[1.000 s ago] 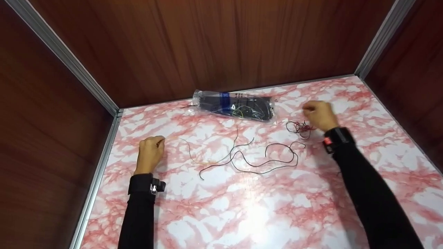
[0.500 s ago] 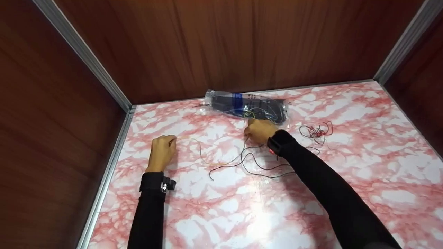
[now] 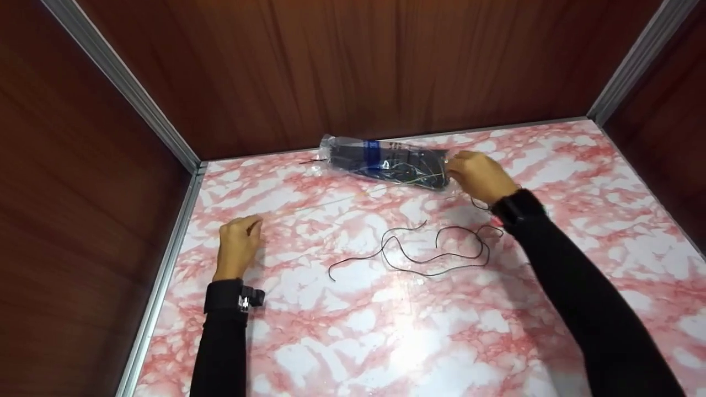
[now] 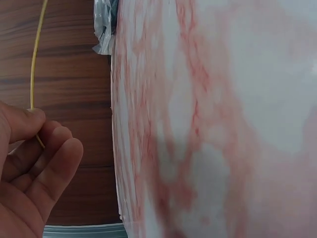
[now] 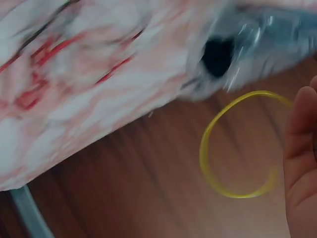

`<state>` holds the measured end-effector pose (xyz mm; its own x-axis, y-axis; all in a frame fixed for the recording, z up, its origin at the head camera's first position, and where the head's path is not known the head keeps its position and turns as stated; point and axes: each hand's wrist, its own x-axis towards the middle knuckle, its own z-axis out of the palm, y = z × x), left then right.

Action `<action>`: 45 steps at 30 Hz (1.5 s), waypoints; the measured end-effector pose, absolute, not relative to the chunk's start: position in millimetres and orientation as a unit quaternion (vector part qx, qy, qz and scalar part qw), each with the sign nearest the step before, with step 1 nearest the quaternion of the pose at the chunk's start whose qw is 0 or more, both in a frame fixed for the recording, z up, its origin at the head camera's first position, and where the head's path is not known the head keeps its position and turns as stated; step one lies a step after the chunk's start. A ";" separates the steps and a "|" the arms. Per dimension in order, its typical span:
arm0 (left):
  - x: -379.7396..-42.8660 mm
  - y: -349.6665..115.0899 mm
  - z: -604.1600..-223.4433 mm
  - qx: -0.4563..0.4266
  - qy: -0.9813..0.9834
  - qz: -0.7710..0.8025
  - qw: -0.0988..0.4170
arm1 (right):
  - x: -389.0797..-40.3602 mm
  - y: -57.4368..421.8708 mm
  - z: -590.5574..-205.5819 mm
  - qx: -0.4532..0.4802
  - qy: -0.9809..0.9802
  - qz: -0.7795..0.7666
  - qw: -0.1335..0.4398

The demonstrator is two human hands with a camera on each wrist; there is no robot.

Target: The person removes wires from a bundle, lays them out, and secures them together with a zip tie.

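Note:
A thin yellow wire [image 4: 33, 69] is pinched between the thumb and fingers of my left hand [image 3: 238, 245], over the left side of the table. From there the wire runs as a faint, nearly straight line up to my right hand [image 3: 481, 175], whose fingers hold its other part by the right end of a plastic bag. The wire's loose end [image 5: 203, 148] curls in a loop beside the right fingers in the right wrist view. Black wires [image 3: 430, 274] lie in loose curves on the table between and below the hands.
The clear bag [image 3: 350, 157] with dark contents and a blue band lies near the back wall. Red and black wires [image 5: 114, 70] lie by the right hand, mostly hidden behind it in the head view. Brown wood panels [image 3: 331, 71] enclose the table.
My right hand came from the right to the middle, took hold of the yellow wire, then moved back right and away, drawing it straight. The left hand keeps its pinch.

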<state>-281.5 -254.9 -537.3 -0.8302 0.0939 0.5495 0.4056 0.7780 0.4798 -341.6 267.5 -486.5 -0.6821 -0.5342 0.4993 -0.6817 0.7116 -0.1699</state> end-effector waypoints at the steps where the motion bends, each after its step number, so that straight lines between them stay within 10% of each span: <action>1: -279.4 -253.2 -536.5 -0.152 -0.907 -0.301 0.251 | -334.4 277.7 -484.7 0.336 -0.899 0.177 0.219; 18: -230.4 -222.8 -541.4 -0.237 -0.928 -0.286 -0.024 | -196.8 370.9 -532.2 0.293 -0.936 0.181 0.071; 45: -251.1 -152.8 -549.2 -0.274 -0.918 -0.285 0.041 | -241.5 366.6 -519.0 0.040 -0.947 0.302 0.102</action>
